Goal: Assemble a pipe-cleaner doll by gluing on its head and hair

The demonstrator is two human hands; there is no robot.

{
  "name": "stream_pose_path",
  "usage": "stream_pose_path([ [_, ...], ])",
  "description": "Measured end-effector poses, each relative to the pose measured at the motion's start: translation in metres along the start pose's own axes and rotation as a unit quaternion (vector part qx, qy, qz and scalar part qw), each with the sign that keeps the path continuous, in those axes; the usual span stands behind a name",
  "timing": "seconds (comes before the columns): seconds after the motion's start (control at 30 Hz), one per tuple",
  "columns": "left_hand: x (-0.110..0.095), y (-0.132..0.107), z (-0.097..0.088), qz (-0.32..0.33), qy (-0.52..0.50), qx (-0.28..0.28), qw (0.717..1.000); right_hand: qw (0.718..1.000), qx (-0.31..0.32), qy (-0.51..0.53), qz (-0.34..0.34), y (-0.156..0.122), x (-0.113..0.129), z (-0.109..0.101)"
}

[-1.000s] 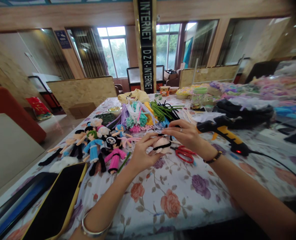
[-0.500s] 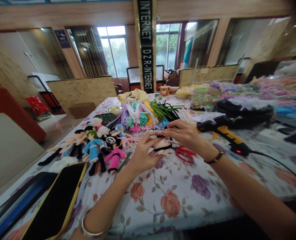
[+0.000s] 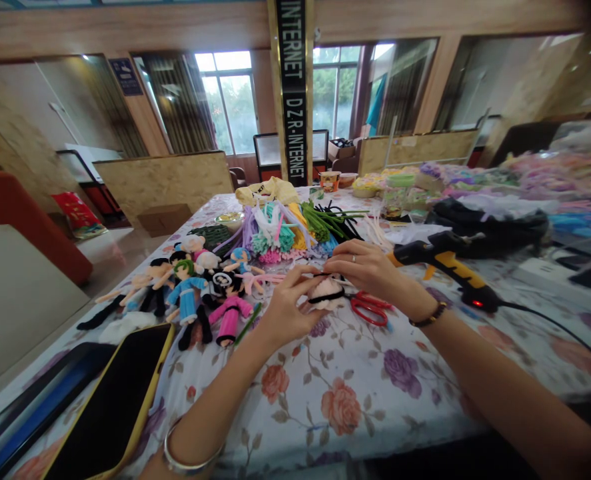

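A small pale, fuzzy doll piece with a black band round it sits in the grip of my left hand, thumb below and fingers above. My right hand is bent over its top, fingertips pinched together beside my left fingers. A bit of black fuzzy strip shows there, mostly covered by the fingers. Red-handled scissors lie on the table just under my right hand, their blades partly hidden. Further right rests a black and yellow glue gun with its red light on.
Several fuzzy dolls lie to the left, near a yellow-cased phone. Bundles of coloured pipe cleaners are heaped behind my hands. A black bag stands at the back right. The glue gun's cord trails off rightward across the flowered tablecloth.
My right hand has shifted slightly left and down, closer to my left fingertips. The doll piece has turned a little in my left hand.
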State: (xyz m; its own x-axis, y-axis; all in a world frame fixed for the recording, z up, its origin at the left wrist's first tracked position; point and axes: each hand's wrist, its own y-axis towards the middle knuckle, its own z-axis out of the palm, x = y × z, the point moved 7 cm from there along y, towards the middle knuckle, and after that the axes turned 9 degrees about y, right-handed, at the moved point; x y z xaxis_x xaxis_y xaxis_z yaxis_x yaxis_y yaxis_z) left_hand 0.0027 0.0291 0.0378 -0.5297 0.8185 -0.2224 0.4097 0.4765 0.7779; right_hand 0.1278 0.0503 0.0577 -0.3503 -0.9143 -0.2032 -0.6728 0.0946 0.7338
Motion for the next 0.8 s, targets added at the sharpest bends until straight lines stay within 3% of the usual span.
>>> stream_pose_path([
  [0.13,0.002,-0.001,-0.001,-0.004,0.011,-0.005,1.0,0.996,-0.043,0.032,0.067,0.0,-0.009,-0.003],
  [0.27,0.0,-0.001,-0.002,0.005,0.021,-0.01,1.0,0.989,-0.034,0.096,0.104,0.0,-0.015,-0.001],
  [0.8,0.001,0.0,-0.001,-0.009,-0.012,-0.007,1.0,0.975,-0.011,0.185,0.12,0.006,-0.012,0.006],
])
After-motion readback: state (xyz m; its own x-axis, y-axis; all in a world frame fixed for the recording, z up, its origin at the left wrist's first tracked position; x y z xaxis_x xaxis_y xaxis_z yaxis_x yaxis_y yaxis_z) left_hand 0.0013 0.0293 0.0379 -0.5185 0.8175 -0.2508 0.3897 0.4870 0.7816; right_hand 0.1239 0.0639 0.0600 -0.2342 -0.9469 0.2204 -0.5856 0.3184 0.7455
